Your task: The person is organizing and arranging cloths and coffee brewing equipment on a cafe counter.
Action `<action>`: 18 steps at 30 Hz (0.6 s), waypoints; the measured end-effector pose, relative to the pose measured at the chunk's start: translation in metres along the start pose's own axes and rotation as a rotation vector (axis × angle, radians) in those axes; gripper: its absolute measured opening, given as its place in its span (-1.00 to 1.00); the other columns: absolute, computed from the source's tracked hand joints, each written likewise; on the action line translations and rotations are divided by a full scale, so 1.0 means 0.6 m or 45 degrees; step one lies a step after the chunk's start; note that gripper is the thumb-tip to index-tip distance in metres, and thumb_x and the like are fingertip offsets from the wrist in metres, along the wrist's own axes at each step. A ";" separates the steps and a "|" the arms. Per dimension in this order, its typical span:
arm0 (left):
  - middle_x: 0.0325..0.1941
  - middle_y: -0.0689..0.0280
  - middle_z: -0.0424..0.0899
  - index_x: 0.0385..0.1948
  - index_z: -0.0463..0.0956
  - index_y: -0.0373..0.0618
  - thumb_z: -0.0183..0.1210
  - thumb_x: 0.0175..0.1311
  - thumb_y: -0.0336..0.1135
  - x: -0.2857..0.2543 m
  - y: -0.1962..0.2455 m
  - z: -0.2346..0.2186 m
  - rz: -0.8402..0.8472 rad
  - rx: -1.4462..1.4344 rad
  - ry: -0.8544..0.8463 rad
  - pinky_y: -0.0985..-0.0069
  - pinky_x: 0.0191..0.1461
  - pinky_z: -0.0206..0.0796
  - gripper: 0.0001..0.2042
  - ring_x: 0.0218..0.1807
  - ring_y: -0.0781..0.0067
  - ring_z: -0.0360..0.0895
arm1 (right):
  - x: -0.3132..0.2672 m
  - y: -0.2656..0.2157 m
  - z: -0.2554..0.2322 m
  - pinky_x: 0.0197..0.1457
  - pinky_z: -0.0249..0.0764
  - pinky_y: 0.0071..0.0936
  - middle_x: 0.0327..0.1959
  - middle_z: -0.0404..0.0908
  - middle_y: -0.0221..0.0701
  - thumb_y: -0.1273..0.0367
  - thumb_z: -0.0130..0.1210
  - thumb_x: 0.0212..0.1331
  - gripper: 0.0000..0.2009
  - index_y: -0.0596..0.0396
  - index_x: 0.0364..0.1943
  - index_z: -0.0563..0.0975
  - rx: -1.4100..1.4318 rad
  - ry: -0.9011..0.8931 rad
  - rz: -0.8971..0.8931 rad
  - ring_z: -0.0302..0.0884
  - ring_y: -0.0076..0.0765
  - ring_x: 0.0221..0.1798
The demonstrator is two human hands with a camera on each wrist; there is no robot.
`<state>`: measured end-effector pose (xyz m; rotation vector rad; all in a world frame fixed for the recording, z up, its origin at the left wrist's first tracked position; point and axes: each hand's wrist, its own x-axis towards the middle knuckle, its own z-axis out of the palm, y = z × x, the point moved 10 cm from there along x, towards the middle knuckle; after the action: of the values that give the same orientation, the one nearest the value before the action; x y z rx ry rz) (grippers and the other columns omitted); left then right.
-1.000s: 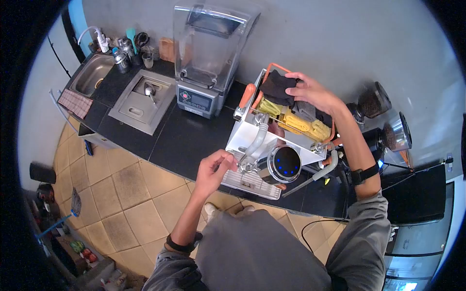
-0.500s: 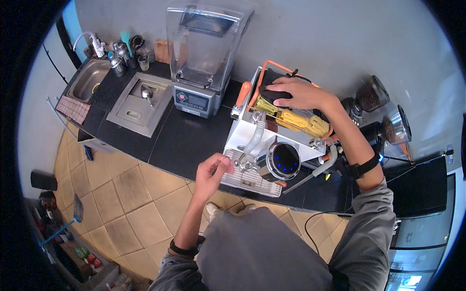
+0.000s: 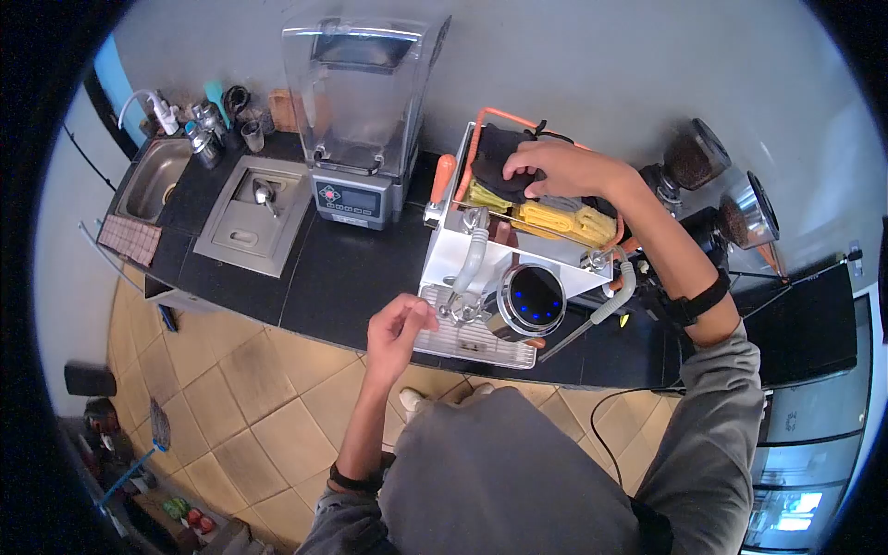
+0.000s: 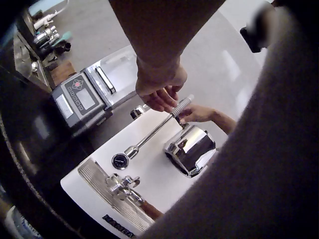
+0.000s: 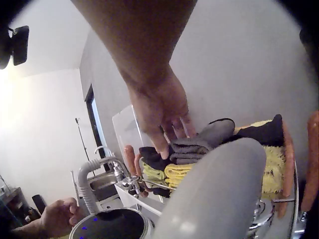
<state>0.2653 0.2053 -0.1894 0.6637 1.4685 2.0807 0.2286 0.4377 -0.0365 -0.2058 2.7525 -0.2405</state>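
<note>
On top of the white espresso machine (image 3: 546,250), my right hand (image 3: 578,171) rests over folded cloths inside an orange rail. Its fingertips lie on a dark cloth (image 3: 499,153); in the right wrist view, the thumb points down onto the dark cloth beside a grey folded cloth (image 5: 192,149). Yellow cloths (image 3: 555,222) and a green cloth (image 3: 487,195) lie along the front of the stack. My left hand (image 3: 396,335) hangs with loosely curled fingers at the left end of the drip tray (image 3: 462,342), near a steam wand (image 3: 474,254), holding nothing visible.
Left of the machine stands a blender with a clear cover (image 3: 356,176). Beyond it are a steel rinser plate (image 3: 250,222) and a sink (image 3: 162,176). Two grinders with bean hoppers (image 3: 698,157) stand to the right. A round black display (image 3: 536,296) tops the machine's front.
My right hand has moved across the dark cloth, which now lies flatter beneath the fingertips. The left hand has stayed by the drip tray. The head view has shifted a little.
</note>
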 end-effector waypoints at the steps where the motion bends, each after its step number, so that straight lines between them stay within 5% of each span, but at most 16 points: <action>1: -0.40 0.32 0.63 -0.31 0.53 -0.27 0.01 0.46 -0.38 0.001 -0.001 0.000 -0.008 0.010 0.003 0.61 -0.13 0.38 -0.82 -0.32 0.60 0.55 | -0.003 0.004 -0.004 0.16 0.44 -0.34 0.01 0.52 -0.32 0.50 0.20 0.12 -0.63 0.02 0.06 0.51 0.002 0.006 0.009 0.47 -0.23 0.06; 7: -0.41 0.33 0.63 -0.31 0.53 -0.26 0.01 0.45 -0.40 0.009 0.002 0.010 0.007 0.028 -0.031 0.61 -0.14 0.37 -0.84 -0.32 0.61 0.55 | 0.001 -0.031 -0.026 0.35 0.31 -0.20 0.20 0.42 -0.23 0.46 0.11 0.17 -0.54 -0.04 0.21 0.44 -0.056 0.219 -0.328 0.37 -0.07 0.26; 18: -0.42 0.34 0.63 -0.32 0.53 -0.25 0.00 0.46 -0.41 0.015 0.002 0.009 0.030 0.037 -0.026 0.60 -0.14 0.37 -0.83 -0.33 0.61 0.53 | 0.008 -0.035 0.023 0.37 0.28 -0.16 0.32 0.35 -0.21 0.27 0.01 0.31 -0.61 -0.08 0.21 0.47 -0.101 0.128 -0.242 0.32 -0.03 0.32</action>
<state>0.2619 0.2147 -0.1858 0.7143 1.4891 2.0679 0.2315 0.4142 -0.0465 -0.4910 2.8456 -0.1959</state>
